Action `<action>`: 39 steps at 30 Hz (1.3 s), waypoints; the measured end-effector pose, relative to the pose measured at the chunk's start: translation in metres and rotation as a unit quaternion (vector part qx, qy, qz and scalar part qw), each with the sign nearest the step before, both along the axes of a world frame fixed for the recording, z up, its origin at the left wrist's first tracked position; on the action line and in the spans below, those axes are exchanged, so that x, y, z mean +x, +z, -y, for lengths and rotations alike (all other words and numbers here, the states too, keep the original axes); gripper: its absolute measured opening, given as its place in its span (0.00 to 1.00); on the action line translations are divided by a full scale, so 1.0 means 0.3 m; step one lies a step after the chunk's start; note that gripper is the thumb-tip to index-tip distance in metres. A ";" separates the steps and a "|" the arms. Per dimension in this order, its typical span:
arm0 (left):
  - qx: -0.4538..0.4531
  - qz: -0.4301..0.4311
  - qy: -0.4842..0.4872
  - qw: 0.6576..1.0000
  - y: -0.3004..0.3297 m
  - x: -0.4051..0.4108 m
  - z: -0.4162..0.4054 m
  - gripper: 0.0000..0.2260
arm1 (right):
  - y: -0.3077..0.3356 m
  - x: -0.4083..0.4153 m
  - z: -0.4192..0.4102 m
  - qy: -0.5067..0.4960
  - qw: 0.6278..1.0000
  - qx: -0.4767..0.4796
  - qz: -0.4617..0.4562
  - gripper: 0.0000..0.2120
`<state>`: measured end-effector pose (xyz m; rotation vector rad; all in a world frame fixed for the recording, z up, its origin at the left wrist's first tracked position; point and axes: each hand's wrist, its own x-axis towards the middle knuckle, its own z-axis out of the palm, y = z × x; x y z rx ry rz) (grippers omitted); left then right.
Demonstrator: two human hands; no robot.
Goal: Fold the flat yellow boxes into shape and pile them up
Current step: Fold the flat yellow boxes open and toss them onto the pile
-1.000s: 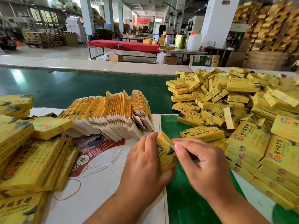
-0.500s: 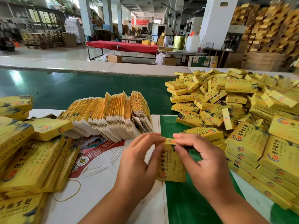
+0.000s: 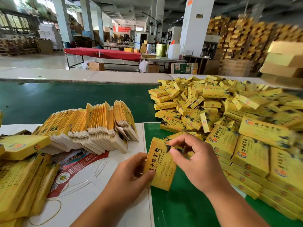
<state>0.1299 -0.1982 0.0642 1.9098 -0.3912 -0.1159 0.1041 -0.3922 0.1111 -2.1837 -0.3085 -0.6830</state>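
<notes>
The box [image 3: 159, 167] in hand is yellow with black lettering. Folded boxes [image 3: 229, 122] at right are yellow with round red-and-blue emblems. Flat boxes [image 3: 91, 126] at left show yellow faces and white edges (fanned). The table [image 3: 65, 99] is green.

Bright daylight from far windows [image 3: 14, 22], glare on the green belt [image 3: 49, 99], motion blur and wide-angle bending rightward.

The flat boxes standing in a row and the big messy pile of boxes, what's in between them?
In the head view, only bare green belt lies between the flat boxes and the pile.
</notes>
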 end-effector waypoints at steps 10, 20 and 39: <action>-0.035 0.048 -0.058 0.997 0.000 0.003 -0.010 0.13 | 0.152 -0.132 0.212 -0.096 0.992 0.084 -0.026 0.05; 0.012 0.025 -0.062 0.998 0.011 0.007 -0.018 0.12 | 0.290 -0.072 0.661 -0.282 0.909 0.251 -0.175 0.18; 0.081 0.064 0.025 0.994 -0.011 0.031 -0.010 0.05 | 0.262 -0.057 0.440 -0.323 0.919 -0.206 -0.095 0.09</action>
